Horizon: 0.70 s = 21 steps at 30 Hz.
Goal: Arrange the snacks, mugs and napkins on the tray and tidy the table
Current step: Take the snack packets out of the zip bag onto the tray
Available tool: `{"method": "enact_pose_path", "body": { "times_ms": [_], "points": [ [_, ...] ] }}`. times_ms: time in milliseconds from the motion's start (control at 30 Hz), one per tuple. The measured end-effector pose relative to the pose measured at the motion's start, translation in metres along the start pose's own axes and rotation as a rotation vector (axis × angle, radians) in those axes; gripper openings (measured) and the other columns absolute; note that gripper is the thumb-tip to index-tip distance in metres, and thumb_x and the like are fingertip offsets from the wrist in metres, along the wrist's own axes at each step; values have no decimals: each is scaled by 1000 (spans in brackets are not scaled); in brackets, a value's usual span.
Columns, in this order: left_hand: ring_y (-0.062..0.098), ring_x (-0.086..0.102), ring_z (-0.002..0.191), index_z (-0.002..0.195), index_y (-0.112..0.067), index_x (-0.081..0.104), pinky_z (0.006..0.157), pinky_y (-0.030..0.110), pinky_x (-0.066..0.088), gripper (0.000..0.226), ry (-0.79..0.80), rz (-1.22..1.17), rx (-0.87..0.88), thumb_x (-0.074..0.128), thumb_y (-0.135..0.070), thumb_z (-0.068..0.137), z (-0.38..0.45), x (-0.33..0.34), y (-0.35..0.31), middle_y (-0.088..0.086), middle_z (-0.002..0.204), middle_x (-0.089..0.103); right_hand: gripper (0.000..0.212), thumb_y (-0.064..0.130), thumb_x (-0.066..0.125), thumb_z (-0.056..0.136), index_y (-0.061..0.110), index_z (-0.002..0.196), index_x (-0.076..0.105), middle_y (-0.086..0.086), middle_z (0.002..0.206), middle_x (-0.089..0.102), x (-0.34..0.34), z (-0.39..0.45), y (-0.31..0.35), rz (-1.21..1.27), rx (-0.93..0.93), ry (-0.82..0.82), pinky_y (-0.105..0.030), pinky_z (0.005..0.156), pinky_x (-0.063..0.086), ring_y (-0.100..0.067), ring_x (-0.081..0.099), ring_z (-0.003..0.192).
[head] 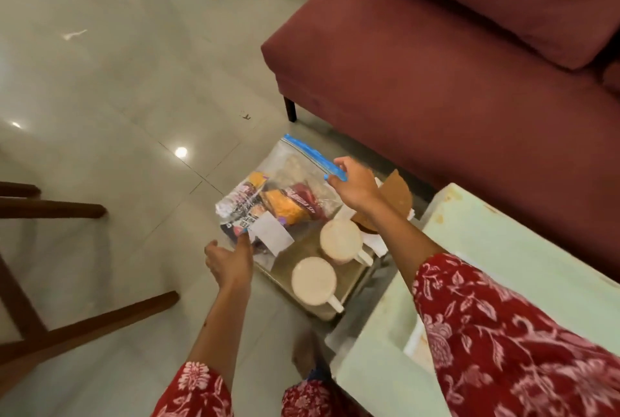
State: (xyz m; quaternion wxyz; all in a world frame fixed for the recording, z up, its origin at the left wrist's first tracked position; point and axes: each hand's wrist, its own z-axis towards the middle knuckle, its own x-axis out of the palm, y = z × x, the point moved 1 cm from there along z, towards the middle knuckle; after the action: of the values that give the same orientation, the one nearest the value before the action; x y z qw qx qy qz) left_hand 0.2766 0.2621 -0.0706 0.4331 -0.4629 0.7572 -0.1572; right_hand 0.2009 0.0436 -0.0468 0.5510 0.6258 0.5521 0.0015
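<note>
A clear zip bag (285, 188) with a blue seal holds several snack packets. It lies over the far end of a tray (349, 279) on the floor. My right hand (355, 183) pinches the bag's blue seal at its right corner. My left hand (229, 260) holds the bag's near left corner by a white label. Two white mugs (340, 240) (313, 280) stand on the tray, handles pointing right. White napkins (377, 242) and a brown round mat (397, 197) lie at the tray's right side, partly hidden by my right arm.
A pale green table (503, 249) stands to the right of the tray, under my right arm. A dark red sofa (453, 64) fills the upper right. Wooden chair legs (50, 208) stand at the left. Glossy tile floor (117, 64) spreads beyond the tray.
</note>
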Motion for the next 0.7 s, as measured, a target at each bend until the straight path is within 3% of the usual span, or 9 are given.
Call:
{"method": "enact_pose_path", "body": {
  "times_ms": [133, 233, 300, 400, 500, 633, 700],
  "points": [
    [40, 44, 123, 136, -2, 29, 103, 48, 39, 79, 10, -26, -206, 66, -43, 79, 42, 10, 7, 23, 137, 43, 63, 36, 59, 88, 16, 141, 33, -9, 145, 42, 34, 45, -12, -147, 117, 63, -45, 107, 38, -29, 42, 131],
    [34, 51, 115, 130, -3, 42, 100, 44, 43, 69, 126, -116, -286, 65, -43, 80, 58, 18, 15, 18, 129, 53, 75, 40, 59, 87, 13, 146, 21, -11, 151, 33, 47, 61, -21, -201, 221, 40, -46, 113, 26, -32, 31, 139],
    [27, 57, 102, 126, -3, 48, 89, 38, 46, 55, 185, -219, -327, 65, -33, 83, 62, 21, 16, 14, 121, 59, 77, 40, 60, 86, 12, 145, 20, -12, 148, 39, 55, 67, -26, -180, 301, -15, -47, 111, 25, -34, 34, 136],
    [21, 59, 81, 123, -2, 50, 71, 34, 50, 45, 193, -289, -374, 65, -16, 83, 65, 20, 13, 15, 113, 62, 54, 31, 61, 87, 13, 134, 42, -12, 132, 56, 60, 69, -30, -131, 382, -146, -43, 104, 35, -34, 48, 124],
    [14, 55, 63, 114, -7, 53, 48, 23, 49, 33, 173, -294, -379, 64, -6, 82, 69, 16, 9, 11, 96, 65, 17, 16, 61, 83, 11, 98, 68, -11, 97, 69, 55, 70, -21, -11, 368, -186, -33, 75, 46, -29, 62, 94],
    [11, 52, 64, 90, -15, 55, 56, 27, 40, 17, 168, -347, -415, 60, 0, 83, 63, 13, -10, 3, 76, 58, 11, 12, 64, 79, 11, 86, 72, -4, 79, 64, 33, 59, 17, 155, 266, -200, -35, 70, 49, -22, 60, 80],
    [14, 52, 63, 95, -12, 57, 56, 28, 40, 17, 196, -367, -395, 58, 1, 84, 56, 14, -22, 4, 74, 58, 10, 13, 65, 77, 11, 83, 71, -3, 75, 62, 13, 48, 37, 232, 210, -225, -33, 65, 45, -19, 57, 74]
  ]
}}
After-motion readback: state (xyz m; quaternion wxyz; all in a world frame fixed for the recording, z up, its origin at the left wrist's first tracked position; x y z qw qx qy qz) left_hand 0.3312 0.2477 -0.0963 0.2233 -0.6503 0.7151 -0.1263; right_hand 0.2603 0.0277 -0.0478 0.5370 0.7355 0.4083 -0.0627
